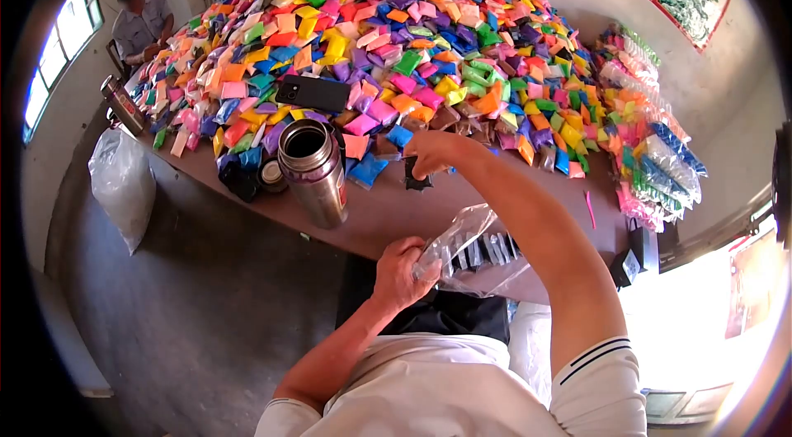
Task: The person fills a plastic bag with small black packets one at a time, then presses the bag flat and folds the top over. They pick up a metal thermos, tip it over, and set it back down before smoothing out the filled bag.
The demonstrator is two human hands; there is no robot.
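My left hand is closed on the edge of a clear plastic bag at the front edge of the table. Several small black packets stand in a row inside the bag. Farther forward, at the near edge of the heap of coloured packets, my right hand has its fingers bent down over a black packet. A blue packet lies to the left of that hand.
An open steel flask stands left of my hands, its cap beside it. A black phone rests on the heap. Bundled packets are at the right. Another person sits at the far left.
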